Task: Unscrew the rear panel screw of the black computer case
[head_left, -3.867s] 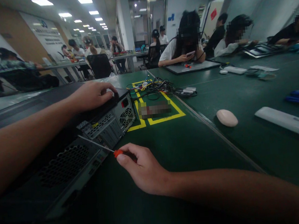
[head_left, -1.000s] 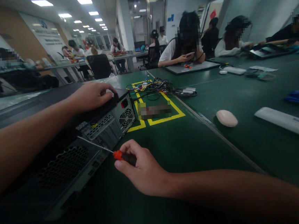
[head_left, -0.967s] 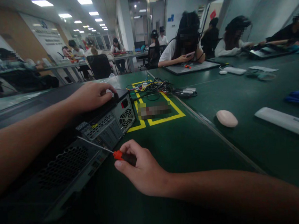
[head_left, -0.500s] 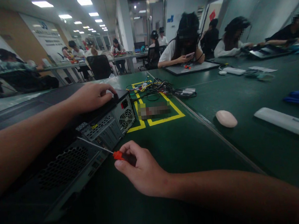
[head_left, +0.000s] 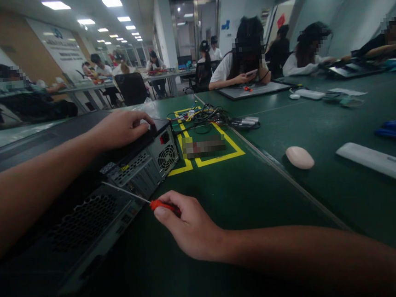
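The left hand, its grip loosely curled and partly open, rests atop a black metal computer case toward the left edge of the green worktop. The right hand closes its grip around a slim steel-shafted, red-and-black-handled screwdriver, its tip at the case's back.

Dim, murky light around the black metal computer case
Rectangular white ceiling lights glow above and beyond the case; heavy shadow swallows its near side. Past it, the background looks soft; right of it, a pixelated patch hides detail on the dark green tabletop; wide-angle distortion stretches the edges.
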`<control>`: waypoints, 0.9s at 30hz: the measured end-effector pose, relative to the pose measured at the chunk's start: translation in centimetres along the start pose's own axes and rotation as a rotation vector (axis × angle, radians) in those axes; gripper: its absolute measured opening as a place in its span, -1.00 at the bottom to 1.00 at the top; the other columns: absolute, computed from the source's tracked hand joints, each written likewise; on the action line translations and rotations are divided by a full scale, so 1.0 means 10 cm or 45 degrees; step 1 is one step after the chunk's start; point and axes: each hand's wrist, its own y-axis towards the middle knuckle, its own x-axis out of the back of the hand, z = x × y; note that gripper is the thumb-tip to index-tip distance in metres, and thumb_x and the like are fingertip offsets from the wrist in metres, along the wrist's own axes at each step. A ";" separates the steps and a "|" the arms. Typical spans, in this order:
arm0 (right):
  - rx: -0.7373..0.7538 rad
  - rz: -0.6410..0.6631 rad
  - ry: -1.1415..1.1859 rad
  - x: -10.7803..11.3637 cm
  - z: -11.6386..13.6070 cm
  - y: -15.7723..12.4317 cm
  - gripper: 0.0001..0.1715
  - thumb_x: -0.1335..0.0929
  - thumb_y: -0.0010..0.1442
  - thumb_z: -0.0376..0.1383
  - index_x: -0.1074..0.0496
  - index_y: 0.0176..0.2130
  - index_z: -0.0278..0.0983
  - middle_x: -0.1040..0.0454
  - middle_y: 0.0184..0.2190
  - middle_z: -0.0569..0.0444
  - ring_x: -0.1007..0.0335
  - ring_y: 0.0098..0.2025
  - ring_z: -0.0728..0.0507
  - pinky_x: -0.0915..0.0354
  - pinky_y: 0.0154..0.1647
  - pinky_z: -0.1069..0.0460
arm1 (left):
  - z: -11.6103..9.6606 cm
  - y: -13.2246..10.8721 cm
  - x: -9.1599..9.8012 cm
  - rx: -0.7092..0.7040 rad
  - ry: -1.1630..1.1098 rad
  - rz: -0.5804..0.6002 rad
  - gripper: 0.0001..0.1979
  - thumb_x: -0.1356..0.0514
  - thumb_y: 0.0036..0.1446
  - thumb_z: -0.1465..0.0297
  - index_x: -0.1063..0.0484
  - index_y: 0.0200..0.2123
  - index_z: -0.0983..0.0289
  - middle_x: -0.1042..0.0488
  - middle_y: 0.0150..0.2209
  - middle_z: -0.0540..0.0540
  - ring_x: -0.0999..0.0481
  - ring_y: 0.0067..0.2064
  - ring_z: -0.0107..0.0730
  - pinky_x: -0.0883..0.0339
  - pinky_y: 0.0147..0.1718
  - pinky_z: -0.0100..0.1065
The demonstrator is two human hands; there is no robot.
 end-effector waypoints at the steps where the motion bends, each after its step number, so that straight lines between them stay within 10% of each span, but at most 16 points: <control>1: 0.015 0.005 -0.009 0.00 -0.01 0.00 -0.81 -0.38 0.49 -0.17 -0.50 -0.16 -0.22 -0.44 -0.36 0.17 -0.39 -0.29 -0.10 -0.29 -0.23 -0.02 | 0.00 0.00 0.00 -0.003 -0.001 -0.002 -0.48 -0.07 0.37 0.24 -0.63 0.20 0.33 -0.51 -0.38 0.14 -0.43 -0.27 -0.23 -0.21 -0.19 -0.24; 27: -0.042 0.002 0.019 -0.01 -0.03 -0.01 -0.82 -0.46 0.34 -0.25 -0.38 -0.12 -0.17 -0.43 -0.30 0.18 -0.38 -0.26 -0.11 -0.30 -0.21 -0.02 | -0.03 0.01 0.00 0.053 0.010 0.009 -0.46 -0.04 0.39 0.24 -0.62 0.22 0.36 -0.55 -0.27 0.18 -0.44 -0.28 -0.24 -0.23 -0.11 -0.21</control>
